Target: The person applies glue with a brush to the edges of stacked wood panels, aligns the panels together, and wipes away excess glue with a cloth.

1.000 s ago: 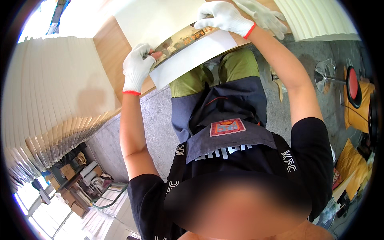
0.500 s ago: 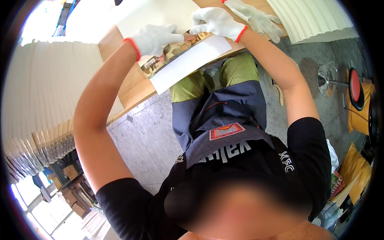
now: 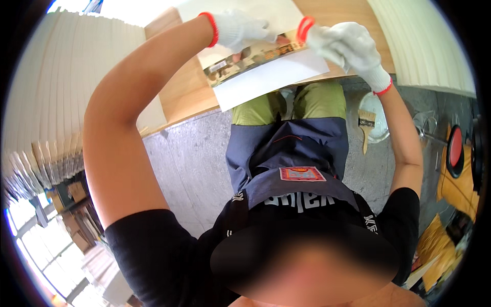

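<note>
My left hand (image 3: 239, 31), in a white knit glove with a red cuff, rests over a printed sheet (image 3: 255, 58) with its fingers stretched out, slightly blurred. That sheet has brown and dark pictures and lies on the table, along a blank white strip (image 3: 271, 78) that reaches over the front edge. My right hand (image 3: 362, 47), gloved the same way, is closed on a loose white work glove (image 3: 327, 42), whose red cuff points left above the right end of the sheet.
Tall stacks of pale sheets stand at the left (image 3: 66, 77) and right (image 3: 424, 41) of the wooden table (image 3: 184, 97). A brush (image 3: 366, 123) lies by a white round container (image 3: 379, 115) below the table's right side. A red-topped stool (image 3: 454, 151) stands farther right.
My right hand has moved right, off the sheet, and picked up the loose glove that lay on the table. My left hand stays over the sheet. The whole view has shifted.
</note>
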The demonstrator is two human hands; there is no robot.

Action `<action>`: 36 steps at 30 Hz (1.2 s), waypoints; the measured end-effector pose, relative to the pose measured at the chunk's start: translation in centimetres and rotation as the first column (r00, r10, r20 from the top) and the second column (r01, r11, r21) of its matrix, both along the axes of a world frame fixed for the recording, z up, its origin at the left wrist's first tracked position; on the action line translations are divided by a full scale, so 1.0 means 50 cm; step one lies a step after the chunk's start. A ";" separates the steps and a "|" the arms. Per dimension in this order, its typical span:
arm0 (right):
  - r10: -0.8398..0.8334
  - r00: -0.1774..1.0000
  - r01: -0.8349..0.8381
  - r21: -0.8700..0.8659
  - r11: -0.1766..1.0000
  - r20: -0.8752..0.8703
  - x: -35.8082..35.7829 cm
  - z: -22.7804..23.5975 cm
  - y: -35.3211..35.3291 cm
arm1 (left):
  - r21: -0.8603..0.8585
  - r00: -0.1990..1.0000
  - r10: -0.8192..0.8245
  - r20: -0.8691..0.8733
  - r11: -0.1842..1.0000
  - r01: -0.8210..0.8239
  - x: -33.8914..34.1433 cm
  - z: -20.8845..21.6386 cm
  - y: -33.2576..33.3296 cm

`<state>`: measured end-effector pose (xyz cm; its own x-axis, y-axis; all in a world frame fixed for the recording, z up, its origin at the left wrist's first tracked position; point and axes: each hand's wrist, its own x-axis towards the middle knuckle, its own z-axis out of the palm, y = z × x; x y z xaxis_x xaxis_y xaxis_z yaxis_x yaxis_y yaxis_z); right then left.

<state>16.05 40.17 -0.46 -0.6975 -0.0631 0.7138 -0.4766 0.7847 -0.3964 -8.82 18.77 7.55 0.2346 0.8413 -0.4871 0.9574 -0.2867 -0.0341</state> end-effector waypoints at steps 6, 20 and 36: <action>0.010 0.999 -0.035 0.536 0.844 0.049 -0.103 0.010 -0.119 | -0.123 0.982 0.186 0.039 0.976 -0.180 -0.007 -0.015 0.002; 0.188 0.981 -0.190 0.346 0.919 0.039 -0.116 -0.036 -0.086 | -0.127 0.850 0.278 0.448 0.961 -0.248 -0.006 0.002 0.000; 0.201 0.969 -0.244 0.423 0.873 0.143 -0.271 -0.054 -0.421 | -0.067 0.943 0.283 0.173 0.959 -0.275 -0.045 -0.084 0.025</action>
<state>2.48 19.11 -3.15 -0.6889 -0.5130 0.5121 -0.6374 0.7652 -0.0909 -11.06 20.04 3.35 0.0799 0.8653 -0.4948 0.9885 -0.0047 0.1514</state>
